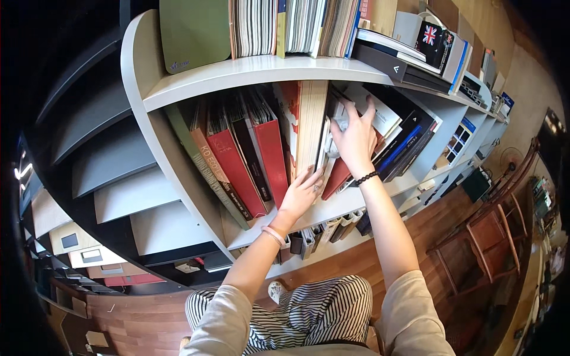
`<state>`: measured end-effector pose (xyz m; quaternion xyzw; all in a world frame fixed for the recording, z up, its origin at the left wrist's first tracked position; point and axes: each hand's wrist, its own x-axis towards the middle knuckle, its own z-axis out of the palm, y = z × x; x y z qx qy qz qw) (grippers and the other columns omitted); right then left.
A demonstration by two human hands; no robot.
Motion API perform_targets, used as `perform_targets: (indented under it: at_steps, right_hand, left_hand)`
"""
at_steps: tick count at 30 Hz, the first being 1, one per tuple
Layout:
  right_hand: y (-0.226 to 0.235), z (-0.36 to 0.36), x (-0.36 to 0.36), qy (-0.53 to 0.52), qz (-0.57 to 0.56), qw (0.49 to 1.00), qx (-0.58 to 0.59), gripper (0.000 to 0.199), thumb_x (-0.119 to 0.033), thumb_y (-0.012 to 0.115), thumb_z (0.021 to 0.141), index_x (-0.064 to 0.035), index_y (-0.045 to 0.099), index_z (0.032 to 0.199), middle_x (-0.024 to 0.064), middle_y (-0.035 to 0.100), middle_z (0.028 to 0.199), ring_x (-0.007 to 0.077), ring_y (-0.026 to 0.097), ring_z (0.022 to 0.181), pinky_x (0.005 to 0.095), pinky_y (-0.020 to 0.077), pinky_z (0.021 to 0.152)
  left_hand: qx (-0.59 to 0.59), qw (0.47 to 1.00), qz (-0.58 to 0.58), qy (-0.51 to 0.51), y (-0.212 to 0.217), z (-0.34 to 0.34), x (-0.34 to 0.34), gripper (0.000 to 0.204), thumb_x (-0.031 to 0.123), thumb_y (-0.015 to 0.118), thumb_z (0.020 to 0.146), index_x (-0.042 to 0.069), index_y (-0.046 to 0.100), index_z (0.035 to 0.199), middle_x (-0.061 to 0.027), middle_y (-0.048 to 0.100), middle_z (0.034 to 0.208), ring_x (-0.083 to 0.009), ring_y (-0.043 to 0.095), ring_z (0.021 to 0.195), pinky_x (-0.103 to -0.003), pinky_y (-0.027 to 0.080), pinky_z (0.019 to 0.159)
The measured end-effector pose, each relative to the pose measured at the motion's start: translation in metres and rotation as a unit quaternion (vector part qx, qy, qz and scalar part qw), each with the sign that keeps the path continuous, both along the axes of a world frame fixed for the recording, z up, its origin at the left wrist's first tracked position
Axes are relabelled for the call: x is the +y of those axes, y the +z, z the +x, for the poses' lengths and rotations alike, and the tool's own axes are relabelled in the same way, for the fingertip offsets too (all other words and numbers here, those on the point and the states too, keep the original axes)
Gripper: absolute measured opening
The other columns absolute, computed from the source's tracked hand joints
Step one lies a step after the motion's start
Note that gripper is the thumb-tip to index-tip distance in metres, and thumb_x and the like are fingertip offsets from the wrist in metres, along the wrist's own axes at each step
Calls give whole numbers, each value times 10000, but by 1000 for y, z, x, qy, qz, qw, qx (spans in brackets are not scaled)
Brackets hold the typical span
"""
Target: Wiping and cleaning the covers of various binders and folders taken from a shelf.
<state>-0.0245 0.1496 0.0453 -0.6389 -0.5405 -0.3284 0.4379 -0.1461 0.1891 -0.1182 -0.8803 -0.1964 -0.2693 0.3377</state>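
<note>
A thick cream-edged book (312, 118) stands upright in the middle of the shelf, beside a book with a red-and-white patterned cover (288, 98). Against the lower end of the thick book rests my left hand (301, 193), fingers stretched out and apart. Just right of it, my right hand (355, 136) reaches between the books with a crumpled whitish-grey cloth (333, 142) under its fingers; part of the cloth is hidden by the hand. Below my right hand leans a red book (337, 178). Red binders (270, 154) lean to the left of the thick book.
The upper shelf board (267, 77) holds a green folder (193, 35) and several thick catalogues. Black and blue books (398, 148) lean at the right of the compartment. More books (320, 237) stand on the shelf below. A wooden chair (490, 243) stands to the right.
</note>
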Motion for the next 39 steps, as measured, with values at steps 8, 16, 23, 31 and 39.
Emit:
perform_targets:
  at_steps: [8,16,23,31,39]
  right_hand:
    - [0,0,7,-47,-92,978,180,624,-476,720,710,-92,554,1172,222,666,859,408,649,837,454,523,728]
    - [-6,27,24,-49,-181,962,198,567,-526,719,673,-10,691,907,208,684,841,376,665,806,428,526,721]
    - [-4,36,-36,9,-177,965,191,467,-441,729,701,3,705,846,187,694,820,330,682,792,373,528,709]
    - [-18,4,-123,46,-130,967,212,369,-294,744,731,41,682,873,178,698,807,248,696,774,321,518,691]
    - [-46,-26,-174,75,-44,972,219,353,-226,764,719,73,645,864,185,694,793,214,690,753,318,511,685]
  left_hand:
    - [-13,999,36,14,-13,0,1,265,177,509,801,145,642,1029,44,538,1216,-148,253,1391,-464,185,1154]
    - [-28,1000,-3,15,-13,7,-3,285,201,505,804,159,652,1044,58,542,1211,-140,238,1396,-472,171,1151]
    - [30,999,34,-9,-4,-9,4,443,213,447,860,130,505,1291,41,428,1379,-136,204,1402,-433,141,1172]
    - [60,996,60,-10,21,-19,-1,435,218,450,860,120,509,1281,15,422,1383,-171,211,1400,-411,147,1168]
    - [65,996,-53,36,41,-8,-25,389,219,498,827,111,595,1188,7,474,1315,-207,190,1411,-445,121,1172]
